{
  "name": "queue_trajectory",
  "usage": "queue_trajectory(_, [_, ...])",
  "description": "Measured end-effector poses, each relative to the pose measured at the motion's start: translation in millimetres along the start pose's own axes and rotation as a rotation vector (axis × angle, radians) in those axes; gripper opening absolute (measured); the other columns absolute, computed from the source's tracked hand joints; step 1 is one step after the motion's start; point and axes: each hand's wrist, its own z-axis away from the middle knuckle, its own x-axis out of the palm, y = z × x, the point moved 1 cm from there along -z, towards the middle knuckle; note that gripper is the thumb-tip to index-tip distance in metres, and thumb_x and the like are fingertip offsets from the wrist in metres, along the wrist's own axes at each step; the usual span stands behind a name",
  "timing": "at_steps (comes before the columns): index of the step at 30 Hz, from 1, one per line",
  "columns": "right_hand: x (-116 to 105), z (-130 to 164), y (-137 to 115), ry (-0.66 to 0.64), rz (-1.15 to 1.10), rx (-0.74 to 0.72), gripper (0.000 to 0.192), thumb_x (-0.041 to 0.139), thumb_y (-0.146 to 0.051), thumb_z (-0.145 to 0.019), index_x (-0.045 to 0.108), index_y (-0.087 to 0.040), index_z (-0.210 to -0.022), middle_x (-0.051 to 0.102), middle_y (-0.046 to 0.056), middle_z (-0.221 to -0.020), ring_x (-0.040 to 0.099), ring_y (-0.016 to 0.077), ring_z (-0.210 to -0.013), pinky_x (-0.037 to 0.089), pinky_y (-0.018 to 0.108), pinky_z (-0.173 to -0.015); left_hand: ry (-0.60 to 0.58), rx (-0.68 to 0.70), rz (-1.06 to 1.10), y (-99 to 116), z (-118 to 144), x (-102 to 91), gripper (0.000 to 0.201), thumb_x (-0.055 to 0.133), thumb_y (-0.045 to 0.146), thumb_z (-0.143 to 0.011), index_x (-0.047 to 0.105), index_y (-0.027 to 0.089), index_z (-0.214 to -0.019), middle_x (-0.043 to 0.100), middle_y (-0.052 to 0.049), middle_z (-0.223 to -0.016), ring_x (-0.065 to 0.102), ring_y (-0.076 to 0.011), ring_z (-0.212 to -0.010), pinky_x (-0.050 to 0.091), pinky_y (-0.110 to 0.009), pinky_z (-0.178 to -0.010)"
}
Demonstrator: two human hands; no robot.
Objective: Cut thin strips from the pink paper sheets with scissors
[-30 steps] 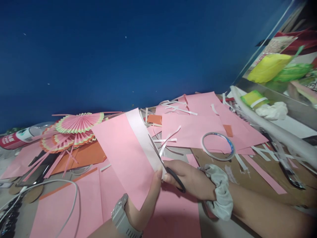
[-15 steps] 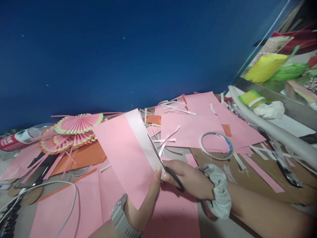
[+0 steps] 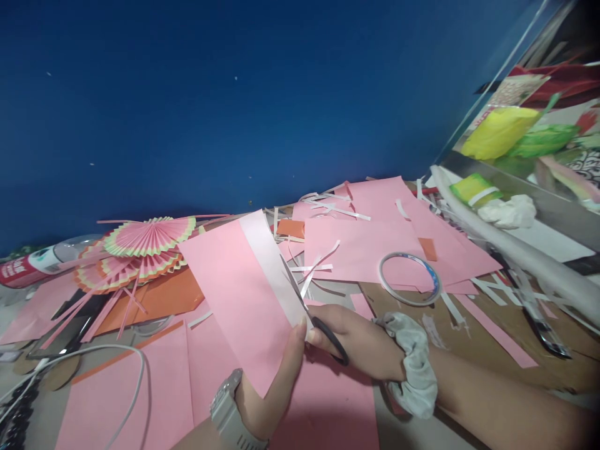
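Note:
My left hand [image 3: 274,387], with a grey watch on its wrist, grips a pink sheet of paper [image 3: 234,281] by its lower corner, thumb on top. A white strip [image 3: 267,262] runs along the sheet's right edge. My right hand [image 3: 349,334], with a pale scrunchie [image 3: 412,362] at the wrist, is closed around the black handle of a pair of scissors [image 3: 332,340]. The scissor blades lie along the right edge of the white strip, pointing away from me. My two hands are close together at the sheet's lower right.
Folded pink paper fans [image 3: 150,237] lie at the left beside a bottle [image 3: 32,265]. A tape roll [image 3: 410,300] rests on pink sheets [image 3: 365,244] at the right. Paper offcuts [image 3: 314,269] are scattered behind the hands. A white cable [image 3: 140,375] curls at the lower left.
The pink sheet has shifted very slightly right and down in view. Both hands keep their hold and barely move.

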Motion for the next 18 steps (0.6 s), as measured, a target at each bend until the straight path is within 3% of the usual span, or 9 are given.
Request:
queue_trajectory(5, [-1, 0, 0, 0.022, 0.003, -0.012, 0.065, 0.040, -0.081, -0.092, 0.056, -0.019, -0.084, 0.057, 0.001, -0.076, 0.052, 0.0176, -0.072, 0.044, 0.031, -0.070, -0.043, -0.015, -0.022, -4, 1, -2.2, 0.051, 0.046, 0.054, -0.101, 0.059, 0.029, -0.143, 0.064, -0.004, -0.145, 0.050, -0.0286, -0.142, 0.031, -0.047, -0.127])
queue_trajectory(12, [0, 2, -2, 0.016, 0.022, 0.003, 0.064, 0.037, -0.080, -0.093, 0.053, -0.020, -0.081, 0.058, 0.001, -0.075, 0.053, 0.0175, -0.070, 0.042, 0.030, -0.067, -0.009, -0.032, -0.006, -12, 1, 0.9, 0.057, 0.049, 0.055, -0.101, 0.051, 0.028, -0.150, 0.053, -0.002, -0.157, 0.041, -0.0269, -0.149, 0.030, -0.040, -0.127])
queue_trajectory(16, [1, 3, -3, 0.066, 0.053, -0.005, 0.063, 0.037, -0.079, -0.094, 0.055, -0.020, -0.083, 0.059, 0.002, -0.076, 0.054, 0.0178, -0.071, 0.043, 0.030, -0.069, -0.034, -0.040, 0.032, -16, 0, 1.4, 0.058, 0.048, 0.058, -0.100, 0.053, 0.027, -0.149, 0.060, -0.004, -0.150, 0.051, -0.0303, -0.142, 0.036, -0.045, -0.124])
queue_trajectory(18, [1, 3, -3, 0.054, 0.054, -0.009, 0.066, 0.035, -0.081, -0.093, 0.055, -0.019, -0.081, 0.059, 0.001, -0.075, 0.054, 0.0172, -0.070, 0.044, 0.030, -0.068, -0.013, -0.040, 0.000, -13, 1, 0.8, 0.053, 0.049, 0.056, -0.100, 0.058, 0.028, -0.144, 0.062, -0.002, -0.148, 0.047, -0.0300, -0.145, 0.035, -0.043, -0.125])
